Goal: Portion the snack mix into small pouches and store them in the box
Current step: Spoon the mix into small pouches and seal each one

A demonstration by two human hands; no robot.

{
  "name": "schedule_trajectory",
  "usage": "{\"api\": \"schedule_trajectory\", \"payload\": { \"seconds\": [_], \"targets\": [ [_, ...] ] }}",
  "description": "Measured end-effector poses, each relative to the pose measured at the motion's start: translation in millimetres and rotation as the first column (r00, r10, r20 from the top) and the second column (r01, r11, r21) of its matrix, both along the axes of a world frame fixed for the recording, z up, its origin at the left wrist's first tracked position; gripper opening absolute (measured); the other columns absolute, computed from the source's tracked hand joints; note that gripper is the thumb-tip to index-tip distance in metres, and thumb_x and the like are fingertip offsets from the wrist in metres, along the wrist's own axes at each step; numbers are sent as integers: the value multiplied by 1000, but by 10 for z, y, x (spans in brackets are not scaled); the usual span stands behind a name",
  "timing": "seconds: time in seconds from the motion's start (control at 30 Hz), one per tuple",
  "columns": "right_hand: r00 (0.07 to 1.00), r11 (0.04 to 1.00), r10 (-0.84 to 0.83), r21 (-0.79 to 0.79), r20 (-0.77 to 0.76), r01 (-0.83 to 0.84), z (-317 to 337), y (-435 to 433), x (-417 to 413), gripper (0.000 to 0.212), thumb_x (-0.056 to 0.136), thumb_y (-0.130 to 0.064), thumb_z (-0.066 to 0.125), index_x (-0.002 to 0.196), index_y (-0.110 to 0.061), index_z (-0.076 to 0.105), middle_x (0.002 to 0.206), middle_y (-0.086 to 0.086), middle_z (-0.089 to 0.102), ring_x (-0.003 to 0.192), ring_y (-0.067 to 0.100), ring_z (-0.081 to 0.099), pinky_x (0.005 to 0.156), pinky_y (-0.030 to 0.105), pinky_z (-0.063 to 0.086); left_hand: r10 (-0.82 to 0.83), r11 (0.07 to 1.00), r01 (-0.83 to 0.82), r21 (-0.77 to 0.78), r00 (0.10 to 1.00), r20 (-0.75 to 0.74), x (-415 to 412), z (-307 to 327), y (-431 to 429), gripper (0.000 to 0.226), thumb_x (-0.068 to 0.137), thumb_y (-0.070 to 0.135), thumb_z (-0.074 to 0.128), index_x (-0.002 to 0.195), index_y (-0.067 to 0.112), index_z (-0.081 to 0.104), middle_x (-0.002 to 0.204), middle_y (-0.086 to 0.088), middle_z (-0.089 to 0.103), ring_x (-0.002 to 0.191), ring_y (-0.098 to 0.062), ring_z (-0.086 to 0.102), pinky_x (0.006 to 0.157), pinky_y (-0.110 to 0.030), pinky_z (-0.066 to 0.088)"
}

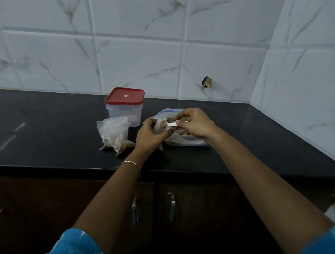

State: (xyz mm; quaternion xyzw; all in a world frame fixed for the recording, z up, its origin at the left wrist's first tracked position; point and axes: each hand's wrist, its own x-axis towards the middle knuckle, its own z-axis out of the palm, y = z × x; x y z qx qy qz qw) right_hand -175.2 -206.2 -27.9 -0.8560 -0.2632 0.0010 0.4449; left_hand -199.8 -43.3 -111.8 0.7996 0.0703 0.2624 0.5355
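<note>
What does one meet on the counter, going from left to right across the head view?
Pile of filled small pouches → left hand, holding an open pouch → white spoon → right hand. The red-lidded box and the large snack bag overlap these, so they are left out.

The left hand point(149, 137) hides most of the small pouch point(160, 126); the spoon point(172, 124) tip is blurred

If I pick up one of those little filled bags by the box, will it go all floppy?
Probably floppy: the filled pouches are thin clear plastic, slumped against each other. Likely bottom-heavy, since the mix sits in their lower corners. Perhaps slippery; the plastic looks glossy.
</note>
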Motion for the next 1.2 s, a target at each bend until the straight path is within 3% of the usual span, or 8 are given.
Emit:
{"api": "schedule_trajectory", "payload": {
  "seconds": [0.1,0.2,0.53,0.7,0.83,0.97,1.07,1.2],
  "targets": [
    [946,978,84,-210,312,-17,43,-33,-2,17,91,-11,63,105,-17,71,104,-4,67,83,2,57,73,15,44,5,1000,-5,-5,1000,6,-1,8,-6,48,70,42,83,104,21,57,102,2,66,92,-13,64,81,-32,55],
    [905,948,172,-315,389,-45,78,-71,-30,25,93,-6,57,112,-17,69,108,-3,65,81,0,52,70,13,37,11,1000,-11,-7,1000,18,-4,7,-3,52,70,42,83,107,19,57,105,0,66,94,-13,64,79,-29,55],
    [655,924,215,-369,725,105,60,-109,-92,28,93,-12,52,110,-23,71,107,-6,69,99,16,60,75,34,50,8,998,-4,-67,998,56,-52,43,-30,48,72,35,84,109,18,59,102,2,68,93,-11,65,77,-24,53],
    [673,928,181,-351,717,125,24,-137,-105,27,93,-14,54,110,-26,72,104,-7,70,96,17,62,73,32,49,10,997,-5,-80,998,64,-53,39,-19,51,71,36,84,114,16,63,102,2,70,94,-11,67,80,-28,56],
    [779,984,18,-151,627,99,3,-188,-24,26,94,-15,56,109,-30,71,106,-12,69,94,6,59,73,22,45,17,998,-13,-67,998,58,-55,33,-11,53,70,40,83,113,16,63,102,3,70,94,-11,67,83,-31,56],
    [876,993,-94,-22,474,118,7,-417,189,25,95,-11,55,108,-25,71,105,-5,71,89,9,62,76,31,53,23,999,-21,-39,999,40,-55,45,-7,52,71,44,82,110,18,60,103,4,68,96,-11,65,84,-33,56],
    [912,978,-65,-154,405,138,-10,-580,335,27,93,-7,56,107,-22,74,107,-2,72,92,13,65,83,36,54,26,999,-25,-37,999,34,-35,34,4,53,70,45,82,112,19,61,104,5,68,96,-11,65,86,-36,56],
    [911,905,19,-394,413,159,-151,-489,424,26,95,-12,56,114,-23,72,108,1,71,72,10,62,66,21,49,46,999,-45,-29,999,25,-14,31,3,51,70,43,82,110,19,60,104,4,68,96,-12,65,83,-32,55]
  ]
}}
